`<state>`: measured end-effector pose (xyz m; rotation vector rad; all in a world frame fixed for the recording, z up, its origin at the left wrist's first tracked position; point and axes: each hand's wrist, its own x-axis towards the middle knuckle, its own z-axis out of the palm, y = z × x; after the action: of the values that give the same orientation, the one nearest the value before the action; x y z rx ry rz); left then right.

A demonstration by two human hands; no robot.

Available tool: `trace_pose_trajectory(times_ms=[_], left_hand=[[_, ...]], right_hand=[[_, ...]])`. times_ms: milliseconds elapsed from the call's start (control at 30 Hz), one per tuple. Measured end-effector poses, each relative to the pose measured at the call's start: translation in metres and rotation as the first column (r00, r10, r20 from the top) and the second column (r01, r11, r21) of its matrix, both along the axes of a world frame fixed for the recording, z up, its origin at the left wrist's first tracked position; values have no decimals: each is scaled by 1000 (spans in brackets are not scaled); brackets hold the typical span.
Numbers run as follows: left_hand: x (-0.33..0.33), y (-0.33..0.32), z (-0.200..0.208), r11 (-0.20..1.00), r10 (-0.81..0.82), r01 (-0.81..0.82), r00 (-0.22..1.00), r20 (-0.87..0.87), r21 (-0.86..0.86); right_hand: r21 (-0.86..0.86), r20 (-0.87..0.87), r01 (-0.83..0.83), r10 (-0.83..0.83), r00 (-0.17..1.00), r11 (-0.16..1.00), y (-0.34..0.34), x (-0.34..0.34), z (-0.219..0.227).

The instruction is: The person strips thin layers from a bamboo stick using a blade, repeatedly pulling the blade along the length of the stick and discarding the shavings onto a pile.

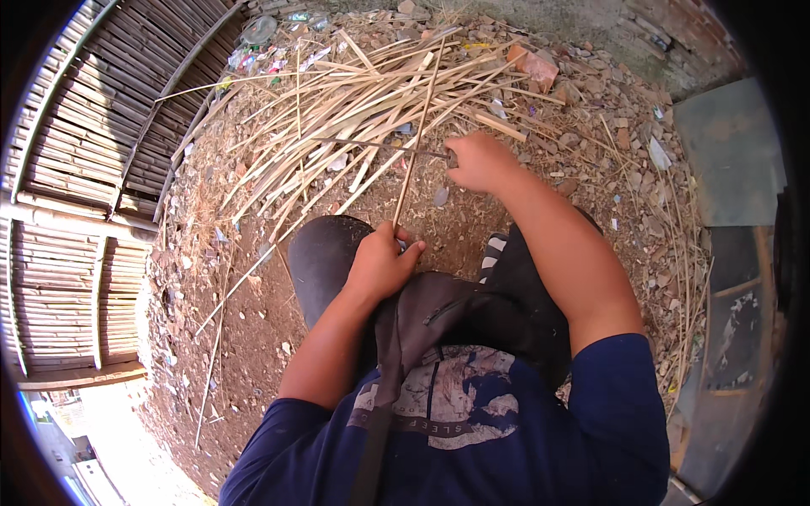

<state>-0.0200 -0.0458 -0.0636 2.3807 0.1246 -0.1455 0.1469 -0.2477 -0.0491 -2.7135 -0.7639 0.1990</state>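
Observation:
My left hand [381,261] is closed around the lower end of a long thin bamboo strip [406,184], just above my left knee. The strip slants up and away from me over a pile of split strips. In my right hand [483,164], closed on its handle, is a knife [371,144] with a long, narrow, dark blade. That blade points left and crosses the held strip a little beyond my left hand. Whether it touches the strip or only passes over or under it, I cannot tell.
A loose heap of pale bamboo strips [295,156] spreads across the ground ahead. Brick rubble [533,66] and litter lie behind it, before a wall [574,38]. A bamboo slat panel [63,278] stands at left, grey sheets [724,152] at right. My bent knees flank the work.

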Motion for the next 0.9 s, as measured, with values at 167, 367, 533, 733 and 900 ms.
trace_pose_trajectory(times_ms=[167,367,533,733,900], left_hand=[[-9,-6,-2,999,-38,38,999,-25,25],[-4,1,2,981,-10,11,1000,9,-196],[6,15,-4,677,7,-199,965,-264,-709],[3,19,14,550,-43,-249,945,-325,-797],[5,17,14,494,-62,-264,940,-337,-828]], right_hand=[[150,-172,146,-119,978,978,-15,15,-20],[225,-147,295,-267,952,929,-36,26,4],[111,77,35,-44,996,993,-23,6,17],[86,119,-76,65,991,993,-18,-7,29],[198,234,-60,13,972,978,-29,5,17]])
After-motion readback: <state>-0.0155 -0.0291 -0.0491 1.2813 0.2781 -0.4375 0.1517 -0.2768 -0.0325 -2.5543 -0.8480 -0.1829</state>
